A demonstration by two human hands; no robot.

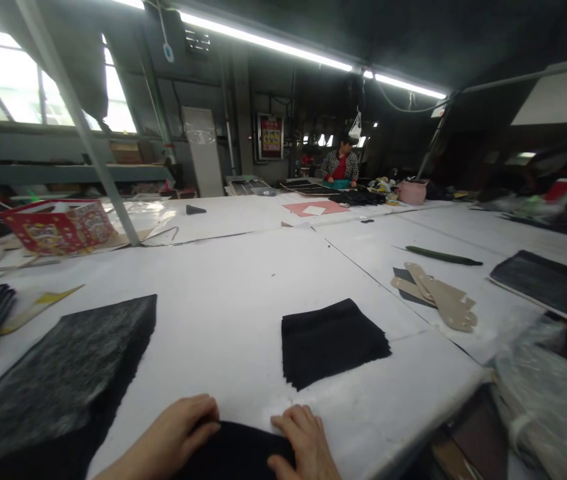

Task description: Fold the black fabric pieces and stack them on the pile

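At the near edge of the white table, a piece of black fabric (238, 453) lies between my two hands, its lower part cut off by the frame. My left hand (178, 430) has its fingers curled together with the thumb at the fabric's left corner. On the opposite corner, my right hand (306, 440) holds the edge with bent fingers and thumb. Just beyond lies a black fabric stack (333, 342) with jagged edges. A thick pile of dark grey, fuzzy material (63, 373) stands to the left of my left hand.
Beige templates (440, 297) and a dark green slim tool (443, 255) lie right of centre. A red patterned box (58, 227) stands by a slanted metal pole (83, 127). Plastic wrapping (548, 393) hangs beyond the right table edge. A co-worker (340, 165) is at the far end.
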